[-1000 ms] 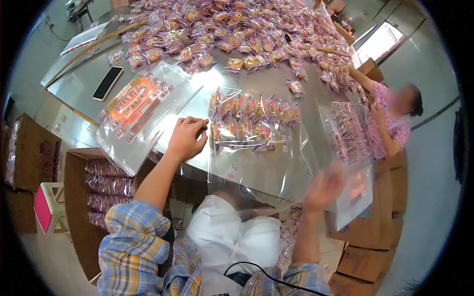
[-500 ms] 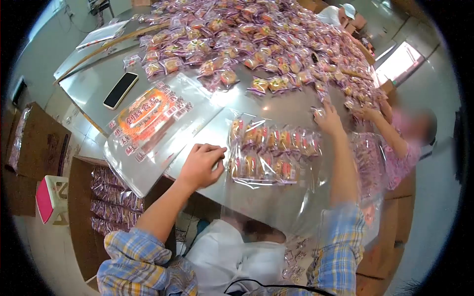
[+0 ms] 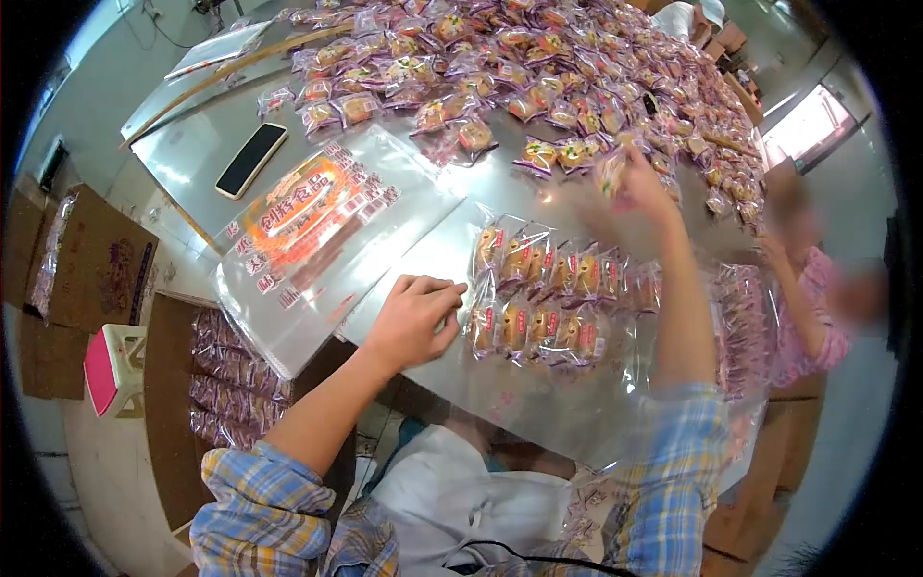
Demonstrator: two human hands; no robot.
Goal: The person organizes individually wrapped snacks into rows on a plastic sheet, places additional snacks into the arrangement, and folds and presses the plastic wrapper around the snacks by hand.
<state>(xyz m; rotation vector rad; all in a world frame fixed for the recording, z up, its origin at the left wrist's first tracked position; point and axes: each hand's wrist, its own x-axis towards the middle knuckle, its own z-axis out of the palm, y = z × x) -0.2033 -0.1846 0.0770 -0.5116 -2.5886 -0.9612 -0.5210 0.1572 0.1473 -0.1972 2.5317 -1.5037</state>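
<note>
My left hand (image 3: 415, 322) rests at the left edge of a large clear bag (image 3: 538, 399), its fingers curled together by the bag's edge; whether they pinch the film is hidden. Inside the bag, small wrapped cakes (image 3: 546, 332) lie in two rows. Beyond the bag, my right hand (image 3: 642, 183) is closed on a wrapped cake (image 3: 611, 173), slightly blurred, close to the near edge of the large pile of wrapped cakes (image 3: 567, 77).
Printed clear bags (image 3: 308, 212) and a phone (image 3: 252, 161) lie on the metal table (image 3: 183, 159). A carton (image 3: 173, 404) of packed cakes stands lower left, near a stool (image 3: 115, 370). At right, a co-worker (image 3: 812, 327) is beside another filled bag (image 3: 742, 327).
My right hand has moved from the bag's open end out to the pile and now lifts a wrapped cake. My left hand stays by the bag while the view shifts.
</note>
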